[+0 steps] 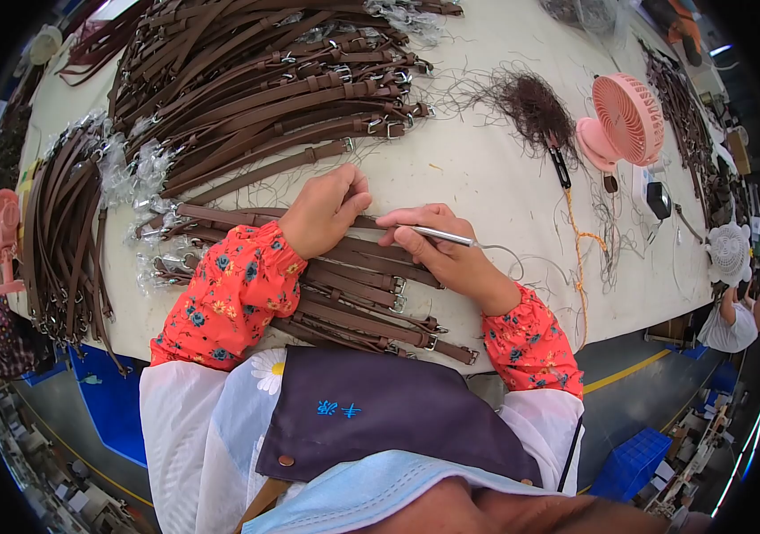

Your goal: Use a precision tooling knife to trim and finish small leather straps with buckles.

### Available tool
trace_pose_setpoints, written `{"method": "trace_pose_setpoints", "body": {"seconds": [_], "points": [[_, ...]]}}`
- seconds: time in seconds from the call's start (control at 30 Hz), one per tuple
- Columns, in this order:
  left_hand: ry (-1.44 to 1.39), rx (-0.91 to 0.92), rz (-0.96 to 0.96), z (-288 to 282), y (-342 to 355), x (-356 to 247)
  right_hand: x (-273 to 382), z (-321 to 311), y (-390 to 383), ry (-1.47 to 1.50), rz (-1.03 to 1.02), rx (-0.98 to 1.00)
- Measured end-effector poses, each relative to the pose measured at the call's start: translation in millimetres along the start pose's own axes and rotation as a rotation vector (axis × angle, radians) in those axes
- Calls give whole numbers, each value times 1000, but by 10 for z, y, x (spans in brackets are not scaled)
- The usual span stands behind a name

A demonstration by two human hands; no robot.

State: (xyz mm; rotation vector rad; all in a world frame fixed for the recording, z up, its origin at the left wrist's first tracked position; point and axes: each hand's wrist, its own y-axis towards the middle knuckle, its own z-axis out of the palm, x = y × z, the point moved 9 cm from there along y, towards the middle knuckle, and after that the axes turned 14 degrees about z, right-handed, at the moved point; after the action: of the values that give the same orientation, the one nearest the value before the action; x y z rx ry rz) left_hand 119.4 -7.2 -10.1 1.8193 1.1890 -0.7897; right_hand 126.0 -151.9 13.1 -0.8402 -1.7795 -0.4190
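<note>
My left hand is closed, fingers curled, over a brown buckled strap that runs beneath it and shows again beside the thumb. Its exact grip is hidden. Just to its right, my right hand holds a slim silver pen-shaped tool with a thin cord curving from its back end. The tool's front end lies near the strap, between the hands. Right index finger and thumb reach toward the same spot. Several more brown straps with silver buckles lie under and in front of my hands.
A large pile of brown straps covers the far left; another bundle hangs over the left edge. A pink fan stands at right, near a dark thread tangle and black-handled thread snips. Another pink fan stands far left.
</note>
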Motion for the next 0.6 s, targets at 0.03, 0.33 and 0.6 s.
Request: {"method": "trace_pose_setpoints", "body": {"seconds": [0.03,0.33,0.6], "points": [[-1,1,0,0,-2,0,23,-3,-3,-26,-25,-11],[-97,-35,-85,-78,-8,57,-122,-6,-28,224,180,25],[338,331,182,-75,-36,-269,-64,-170,-4,122,10,-135]]}}
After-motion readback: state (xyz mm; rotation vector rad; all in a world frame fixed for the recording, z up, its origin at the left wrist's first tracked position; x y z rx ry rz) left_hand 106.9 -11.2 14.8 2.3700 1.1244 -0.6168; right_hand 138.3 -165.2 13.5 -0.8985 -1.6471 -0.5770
